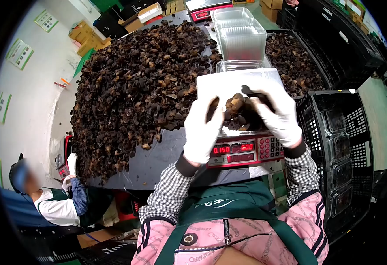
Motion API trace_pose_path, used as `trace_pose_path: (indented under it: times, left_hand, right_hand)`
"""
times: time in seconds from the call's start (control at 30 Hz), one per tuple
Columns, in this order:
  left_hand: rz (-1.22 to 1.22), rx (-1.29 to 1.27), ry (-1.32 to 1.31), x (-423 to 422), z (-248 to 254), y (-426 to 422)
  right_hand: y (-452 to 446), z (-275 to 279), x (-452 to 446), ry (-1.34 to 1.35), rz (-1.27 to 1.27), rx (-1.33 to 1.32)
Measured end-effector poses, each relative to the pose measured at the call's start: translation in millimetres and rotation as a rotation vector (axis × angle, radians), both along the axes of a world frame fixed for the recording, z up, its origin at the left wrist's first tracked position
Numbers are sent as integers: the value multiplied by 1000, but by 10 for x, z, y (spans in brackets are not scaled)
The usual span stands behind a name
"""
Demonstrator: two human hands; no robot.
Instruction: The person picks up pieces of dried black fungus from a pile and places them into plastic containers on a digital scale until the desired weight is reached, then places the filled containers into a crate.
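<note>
At a grey table [146,161] bearing a broad fungus heap [140,81], grips a brown piece [212,109] with the half-curled left hand [202,132]; holds dark pieces [265,98] in the partly closed right hand [281,115]; has a small pile [235,105] between both, on the red scale [246,152].

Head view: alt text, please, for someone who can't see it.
White-gloved left hand and right hand handle dark, crinkled pieces over a red-fronted scale. Beyond are a large heap of similar pieces and stacked clear containers; a co-worker is at left.

Left hand [202,131], right hand [279,114] flank dark pieces [236,106] over red scale [256,151]; brown heap [145,79] beside.
</note>
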State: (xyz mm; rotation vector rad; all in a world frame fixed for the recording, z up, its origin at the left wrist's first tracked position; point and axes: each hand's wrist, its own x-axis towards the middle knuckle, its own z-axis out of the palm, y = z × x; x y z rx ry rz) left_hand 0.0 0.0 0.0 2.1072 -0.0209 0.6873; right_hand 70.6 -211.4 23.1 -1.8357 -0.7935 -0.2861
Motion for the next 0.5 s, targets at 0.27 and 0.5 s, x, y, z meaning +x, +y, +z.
trace_pose_path:
  times: [0.27,0.5]
  left_hand:
    - [-178,84,-49,365,-126,-152]
    - [-173,215,2,319,-135,-171]
  right_hand:
    - [84,-396,144,-108,41,-271]
    - [-94,-319,122,128,-30,-197]
